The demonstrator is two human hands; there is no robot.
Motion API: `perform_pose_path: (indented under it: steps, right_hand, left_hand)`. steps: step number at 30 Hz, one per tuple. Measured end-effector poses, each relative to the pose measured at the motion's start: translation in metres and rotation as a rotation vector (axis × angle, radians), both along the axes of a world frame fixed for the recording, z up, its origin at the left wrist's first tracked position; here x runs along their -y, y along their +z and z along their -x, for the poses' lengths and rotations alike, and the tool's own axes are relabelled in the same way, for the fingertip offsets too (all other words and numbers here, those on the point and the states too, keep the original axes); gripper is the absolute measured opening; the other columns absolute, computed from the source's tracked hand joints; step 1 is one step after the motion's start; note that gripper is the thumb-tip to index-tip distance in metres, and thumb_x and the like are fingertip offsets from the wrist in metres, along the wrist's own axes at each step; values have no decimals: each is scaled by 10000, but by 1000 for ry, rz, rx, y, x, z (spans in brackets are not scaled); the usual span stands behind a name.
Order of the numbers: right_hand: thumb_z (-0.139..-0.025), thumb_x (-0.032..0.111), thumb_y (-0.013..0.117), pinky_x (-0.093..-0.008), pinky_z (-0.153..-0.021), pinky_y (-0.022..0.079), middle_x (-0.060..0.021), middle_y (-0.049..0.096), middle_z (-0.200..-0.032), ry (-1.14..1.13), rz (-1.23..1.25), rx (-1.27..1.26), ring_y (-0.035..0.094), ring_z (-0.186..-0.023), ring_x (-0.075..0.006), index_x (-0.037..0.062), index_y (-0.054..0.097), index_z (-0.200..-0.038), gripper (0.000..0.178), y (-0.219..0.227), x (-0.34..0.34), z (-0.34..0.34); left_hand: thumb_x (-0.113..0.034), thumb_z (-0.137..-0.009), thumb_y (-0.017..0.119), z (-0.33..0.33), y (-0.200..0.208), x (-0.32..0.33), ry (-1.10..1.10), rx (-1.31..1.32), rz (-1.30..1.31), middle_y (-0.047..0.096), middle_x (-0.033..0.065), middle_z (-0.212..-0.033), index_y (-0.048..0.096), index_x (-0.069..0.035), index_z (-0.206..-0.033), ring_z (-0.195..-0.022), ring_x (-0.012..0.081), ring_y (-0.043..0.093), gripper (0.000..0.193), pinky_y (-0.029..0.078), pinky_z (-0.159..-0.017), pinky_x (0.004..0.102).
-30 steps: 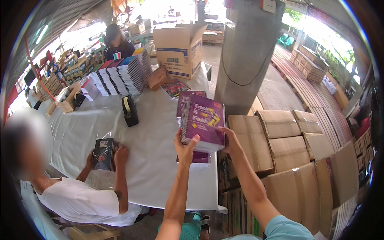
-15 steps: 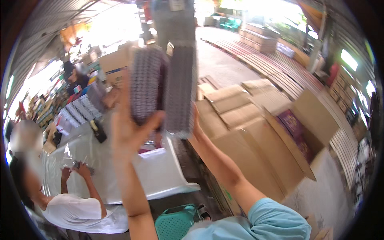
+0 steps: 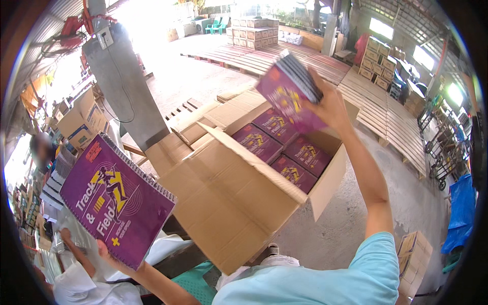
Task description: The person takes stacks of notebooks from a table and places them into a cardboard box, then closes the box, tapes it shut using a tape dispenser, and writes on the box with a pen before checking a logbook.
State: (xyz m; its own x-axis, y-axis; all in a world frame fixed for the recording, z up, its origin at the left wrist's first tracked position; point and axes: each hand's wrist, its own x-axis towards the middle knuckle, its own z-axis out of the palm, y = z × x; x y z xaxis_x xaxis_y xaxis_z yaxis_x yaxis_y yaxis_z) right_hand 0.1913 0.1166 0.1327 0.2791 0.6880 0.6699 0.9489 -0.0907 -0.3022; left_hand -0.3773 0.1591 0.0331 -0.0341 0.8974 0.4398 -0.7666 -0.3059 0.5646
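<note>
The left hand (image 3: pixel 113 258) grips the lower edge of a purple spiral-bound notebook with a yellow runner on its cover (image 3: pixel 114 199), fingers closed on it from below — the book stands tilted at the lower left of the view, its wire spine along the upper right edge. The right hand (image 3: pixel 329 105) is raised high with the arm stretched up and forward, clasping a small stack of the same purple spiral notebooks (image 3: pixel 291 93), held aslant above the open brown cardboard box (image 3: pixel 239 203). Inside that box more purple notebooks (image 3: pixel 287 147) lie flat in rows, covers up, directly beneath the raised stack. The box's near flap stands open toward the person. Behind it rises a grey concrete pillar (image 3: pixel 126 86); at the lower left another person's hand (image 3: pixel 65 236) rests by the counter.
</note>
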Motion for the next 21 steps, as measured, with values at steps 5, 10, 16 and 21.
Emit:
perform_pose_path:
  steps: [5,10,16,21]
  right_hand:
    - [-738,339,824,-351,-1032,418,-158,518,-1390,184,433,-568,532,-1236,-238,10,468,-1386,809,-123,24,-113]
    - [-785,547,729,-372,-1019,408,-266,540,-1284,263,1114,-339,530,-1186,-326,29,557,-1307,754,-255,10,-123]
    - [-762,626,699,-496,-1027,389,-245,482,-1326,813,515,-767,485,-1220,-386,140,283,-1503,979,-153,7,-89]
    - [-896,266,685,-316,-921,469,-190,452,-1404,737,-28,-910,537,-1157,-235,81,164,-1531,842,-31,29,-47]
  left_hand:
    - [-360,-915,539,-75,10,42,35,101,13,481,164,-1389,399,-19,-1397,-1227,313,505,608,401,-1042,507]
    - [-367,-905,559,-149,16,59,46,142,3,481,170,-1383,395,-9,-1397,-1235,322,497,630,403,-1037,515]
    - [-195,-799,553,-246,15,61,-193,32,-190,558,248,-1229,384,92,-1342,-1093,372,596,637,486,-965,535]
    - [-241,-858,649,-368,20,46,-197,-727,-133,367,284,-1413,53,-82,-1496,-1201,391,532,888,505,-802,482]
